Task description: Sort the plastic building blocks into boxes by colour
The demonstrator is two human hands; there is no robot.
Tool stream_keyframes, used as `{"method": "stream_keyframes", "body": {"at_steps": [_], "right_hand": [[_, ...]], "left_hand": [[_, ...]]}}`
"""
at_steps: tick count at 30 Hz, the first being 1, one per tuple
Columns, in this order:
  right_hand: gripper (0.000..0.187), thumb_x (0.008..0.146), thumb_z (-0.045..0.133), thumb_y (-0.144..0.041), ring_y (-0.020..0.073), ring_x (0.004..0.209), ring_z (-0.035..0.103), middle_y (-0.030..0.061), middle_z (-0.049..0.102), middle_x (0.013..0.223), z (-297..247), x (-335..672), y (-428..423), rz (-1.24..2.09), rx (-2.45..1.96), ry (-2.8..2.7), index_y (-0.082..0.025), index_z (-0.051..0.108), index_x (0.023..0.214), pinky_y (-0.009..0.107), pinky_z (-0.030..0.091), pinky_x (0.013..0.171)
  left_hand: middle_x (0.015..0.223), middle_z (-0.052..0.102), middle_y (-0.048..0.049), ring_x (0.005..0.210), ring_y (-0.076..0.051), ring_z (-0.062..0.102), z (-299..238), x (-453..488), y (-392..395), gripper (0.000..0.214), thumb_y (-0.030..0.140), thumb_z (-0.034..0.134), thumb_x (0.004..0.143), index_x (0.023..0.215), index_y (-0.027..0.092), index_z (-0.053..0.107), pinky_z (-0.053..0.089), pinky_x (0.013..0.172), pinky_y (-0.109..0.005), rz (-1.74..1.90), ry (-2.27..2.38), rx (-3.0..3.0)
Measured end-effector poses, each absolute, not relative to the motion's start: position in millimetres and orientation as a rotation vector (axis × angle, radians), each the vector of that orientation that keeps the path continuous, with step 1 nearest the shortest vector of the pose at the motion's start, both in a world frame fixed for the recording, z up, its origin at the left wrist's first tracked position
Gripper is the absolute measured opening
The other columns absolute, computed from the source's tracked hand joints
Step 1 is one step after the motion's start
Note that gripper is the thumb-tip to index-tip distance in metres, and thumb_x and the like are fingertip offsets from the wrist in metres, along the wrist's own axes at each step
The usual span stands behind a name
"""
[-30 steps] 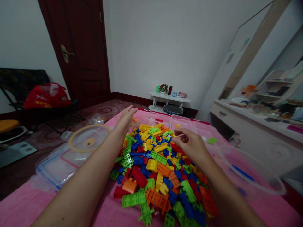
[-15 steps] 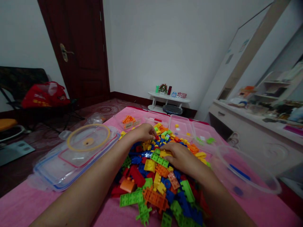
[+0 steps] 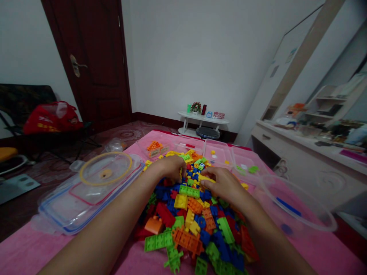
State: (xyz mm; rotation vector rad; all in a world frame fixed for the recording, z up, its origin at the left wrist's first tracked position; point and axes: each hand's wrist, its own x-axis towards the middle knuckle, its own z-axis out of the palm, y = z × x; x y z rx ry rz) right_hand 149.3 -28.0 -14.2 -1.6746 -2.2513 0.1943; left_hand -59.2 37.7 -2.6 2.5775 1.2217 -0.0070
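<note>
A heap of coloured plastic building bricks (image 3: 189, 214) lies on a pink cloth (image 3: 28, 252) in front of me. My left hand (image 3: 169, 168) is curled down into the far part of the heap, fingers closed among yellow and blue bricks. My right hand (image 3: 222, 183) rests on the heap just to the right, fingers pinched on a yellow brick (image 3: 205, 178). What the left hand grips is hidden under its fingers.
Stacked clear lids (image 3: 91, 187) lie left of the heap. Clear compartment trays (image 3: 218, 151) with a few sorted pieces stand behind it. A clear round bowl (image 3: 295, 210) sits at the right. A dark door (image 3: 94, 61), a chair with a red bag (image 3: 51, 116) and a white dresser (image 3: 309, 156) surround the bed.
My left hand has come back from the far trays and closed down into the heap. My right hand dropped onto the bricks and pinched a yellow one.
</note>
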Motion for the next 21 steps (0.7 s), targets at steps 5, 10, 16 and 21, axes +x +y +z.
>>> {"method": "stream_keyframes", "body": {"at_steps": [5,10,16,21], "right_hand": [[0.029,0.074,0.058,-0.036,0.0222,0.083,0.062,0.0069,0.069,0.093,-16,150,-28,0.213,-1.629,-2.227,-0.022,0.068,0.098,0.030,0.044,0.069],[0.026,0.073,0.059,-0.034,0.0212,0.079,0.061,0.0061,0.069,0.088,-15,152,-26,0.264,-1.591,-2.187,-0.021,0.069,0.094,0.030,0.044,0.067],[0.030,0.076,0.057,-0.031,0.0181,0.075,0.062,0.0049,0.066,0.084,-13,152,-22,0.582,-1.436,-1.856,-0.016,0.063,0.101,0.028,0.048,0.064],[0.024,0.081,0.055,-0.025,0.0124,0.061,0.061,0.0046,0.065,0.080,-8,142,-26,1.185,-1.291,-1.202,-0.016,0.055,0.103,0.022,0.051,0.049]], "left_hand": [[0.087,0.070,-0.0020,0.076,-0.019,0.061,-7,-57,36,0.040,0.016,0.064,0.053,0.090,0.029,0.072,0.044,0.065,-0.023,0.057,1.272,2.580],[0.087,0.070,-0.0084,0.077,-0.023,0.062,-11,-52,34,0.041,0.012,0.061,0.053,0.091,0.024,0.073,0.044,0.065,-0.026,0.096,1.437,2.582],[0.059,0.064,-0.0023,0.054,-0.014,0.055,-6,-54,42,0.028,0.018,0.061,0.059,0.084,0.017,0.074,0.039,0.053,-0.021,0.453,1.386,2.413],[0.055,0.060,0.0006,0.049,-0.011,0.052,1,-46,41,0.034,0.027,0.061,0.066,0.096,0.014,0.071,0.035,0.045,-0.018,0.767,1.131,2.197]]}}
